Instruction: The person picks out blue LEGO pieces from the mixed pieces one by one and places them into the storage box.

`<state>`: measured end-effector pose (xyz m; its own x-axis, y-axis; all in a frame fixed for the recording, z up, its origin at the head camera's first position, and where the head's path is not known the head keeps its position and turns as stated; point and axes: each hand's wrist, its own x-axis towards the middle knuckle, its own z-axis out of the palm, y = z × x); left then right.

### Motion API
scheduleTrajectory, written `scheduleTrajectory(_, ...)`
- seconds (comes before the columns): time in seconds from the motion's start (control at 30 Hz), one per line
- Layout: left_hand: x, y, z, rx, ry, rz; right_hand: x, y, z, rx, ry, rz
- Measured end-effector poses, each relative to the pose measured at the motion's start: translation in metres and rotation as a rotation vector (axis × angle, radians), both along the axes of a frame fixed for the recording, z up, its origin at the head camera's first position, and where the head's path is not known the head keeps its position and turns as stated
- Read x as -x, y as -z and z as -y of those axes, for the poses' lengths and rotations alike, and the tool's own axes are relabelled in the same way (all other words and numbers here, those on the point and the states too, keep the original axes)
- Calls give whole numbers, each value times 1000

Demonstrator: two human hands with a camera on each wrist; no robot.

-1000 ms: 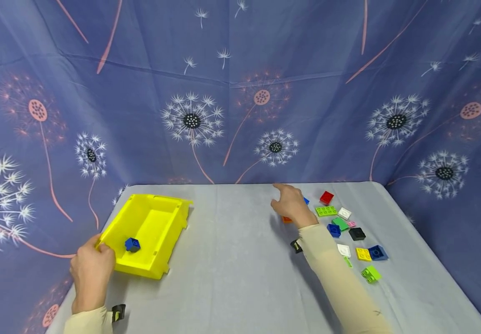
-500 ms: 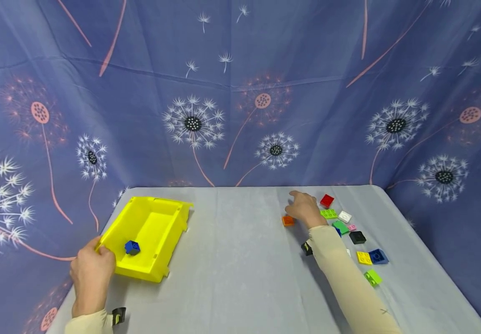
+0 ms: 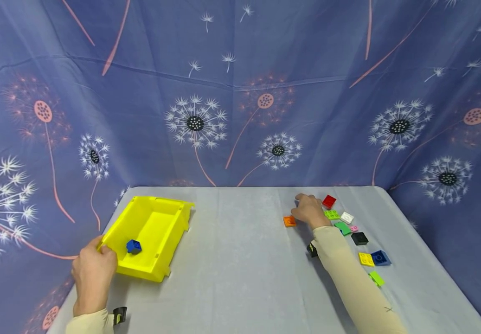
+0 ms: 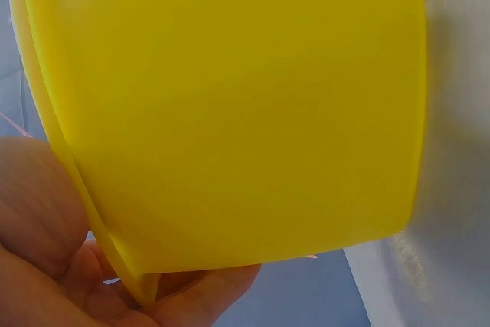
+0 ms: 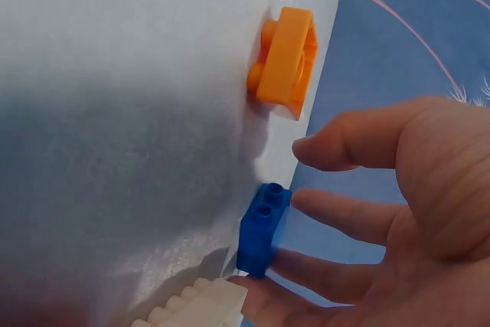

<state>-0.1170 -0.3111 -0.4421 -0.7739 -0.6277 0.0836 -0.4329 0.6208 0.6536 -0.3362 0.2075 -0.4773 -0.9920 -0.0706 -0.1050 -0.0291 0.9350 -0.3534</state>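
Note:
My left hand [image 3: 95,273] grips the near left corner of a yellow plastic bin [image 3: 172,236], thumb and fingers on either side of its rim. A dark blue toy brick [image 3: 133,247] lies inside the bin. At the back of the table, my right hand [image 3: 309,211] reaches over the toy bricks. In the right wrist view its fingers are loosely extended, fingertips right at a blue brick [image 5: 264,227], with the thumb apart from it. That blue brick is hidden under the hand in the head view. An orange brick [image 3: 289,221] lies just left of the hand.
Several loose bricks spread down the right side: red [image 3: 329,201], lime green [image 3: 331,214], white [image 3: 346,217], green [image 3: 342,228], black [image 3: 359,238], yellow [image 3: 366,259] and dark blue [image 3: 381,258]. The table [image 3: 232,260] has a pale cloth, with a patterned curtain [image 3: 232,46] behind.
My right hand has moved right and slightly nearer, off the orange brick and over the blue one. The left hand and the bin have stayed in place.

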Motion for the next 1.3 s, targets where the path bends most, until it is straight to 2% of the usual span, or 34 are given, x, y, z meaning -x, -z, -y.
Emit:
scheduleTrajectory(0.27,0,0,-1,-1,-4,-4,2,3,-3,-1,29,3)
scheduleTrajectory(0.53,1,-1,-2,-18,-12,21,2,4,-7,1,34,5)
scheduleTrajectory(1.3,1,1,-2,10,-16,-2,15,9,-10,-12,82,1)
